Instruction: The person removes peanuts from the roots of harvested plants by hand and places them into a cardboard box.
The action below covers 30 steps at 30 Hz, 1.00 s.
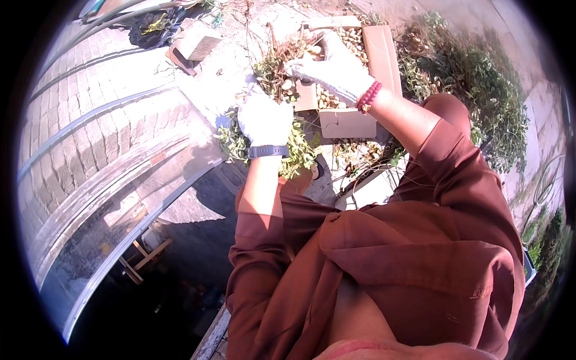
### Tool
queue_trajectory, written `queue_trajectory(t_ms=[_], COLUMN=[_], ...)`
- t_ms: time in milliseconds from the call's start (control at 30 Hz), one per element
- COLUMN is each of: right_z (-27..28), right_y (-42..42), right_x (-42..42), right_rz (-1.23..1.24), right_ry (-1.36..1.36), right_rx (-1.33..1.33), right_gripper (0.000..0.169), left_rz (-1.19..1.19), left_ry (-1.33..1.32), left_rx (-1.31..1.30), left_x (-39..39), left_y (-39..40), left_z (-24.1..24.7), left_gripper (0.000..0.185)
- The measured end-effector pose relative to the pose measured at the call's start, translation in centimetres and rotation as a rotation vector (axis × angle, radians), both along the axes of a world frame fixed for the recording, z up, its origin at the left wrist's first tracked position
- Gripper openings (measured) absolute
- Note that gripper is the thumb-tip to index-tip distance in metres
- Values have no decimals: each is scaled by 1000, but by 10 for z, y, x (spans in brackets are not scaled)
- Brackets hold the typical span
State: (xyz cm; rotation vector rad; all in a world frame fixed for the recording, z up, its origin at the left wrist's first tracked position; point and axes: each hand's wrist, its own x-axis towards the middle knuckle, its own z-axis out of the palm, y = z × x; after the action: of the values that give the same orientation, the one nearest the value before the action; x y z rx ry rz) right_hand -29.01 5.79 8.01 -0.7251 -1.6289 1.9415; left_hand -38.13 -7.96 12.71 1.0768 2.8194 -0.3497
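My left hand (265, 118), in a white knit glove, is closed around a bunch of uprooted peanut plants (302, 155). Green leaves hang below that fist, while the roots and pods (285, 67) stick out beyond it. My right hand (337, 67), gloved the same way, reaches over an open cardboard box (382, 56). Its thumb and fingers are spread around the pods at the root end, and whether they grip any is unclear. Loose peanuts in their shells (353, 42) lie in the box, partly covered by this hand.
A heap of peanut plants (477, 85) lies right of the box. Leaf scraps and stems (355, 157) litter the ground near my legs. A block (198, 40) and a black plastic bag (146, 31) sit at the upper left. Left of me, a metal-edged frame (135, 229) borders a dark space.
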Motion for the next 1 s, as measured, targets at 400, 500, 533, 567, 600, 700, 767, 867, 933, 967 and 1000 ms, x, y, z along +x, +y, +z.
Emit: queue_trajectory(t_ms=[400,500,533,567,600,700,767,867,933,967,1000], right_z=[29,35,20,16,21,10,3,2,4,1,-5], right_y=[26,31,29,29,26,18,17,16,13,15,23], right_x=[22,23,19,22,24,23,25,26,30,30,30], right_rz=[353,480,438,444,456,403,354,397,422,391,354], right_ry=[-305,-493,-480,-464,-444,-400,-317,-382,-464,-529,-598], right_rx=[71,316,438,442,446,680,909,977,1051,1063,1077], right_gripper=[54,51,42,39,37,29,27,24,22,22,22], left_rz=[-265,-228,-221,-215,-266,-362,-348,-166,-184,-193,-118], left_ry=[159,79,81,83,129,211,192,9,42,58,55], left_rx=[40,-124,-138,-152,-151,-132,-97,-211,-173,-154,-91], left_x=[-12,-8,-8,-8,-11,-17,-17,-14,-16,-19,-24], left_y=[-14,-10,-9,-9,-13,-21,-21,-18,-22,-25,-27], left_z=[11,18,20,21,19,13,15,20,20,20,19], left_gripper=[75,80,79,78,77,74,70,61,55,52,51])
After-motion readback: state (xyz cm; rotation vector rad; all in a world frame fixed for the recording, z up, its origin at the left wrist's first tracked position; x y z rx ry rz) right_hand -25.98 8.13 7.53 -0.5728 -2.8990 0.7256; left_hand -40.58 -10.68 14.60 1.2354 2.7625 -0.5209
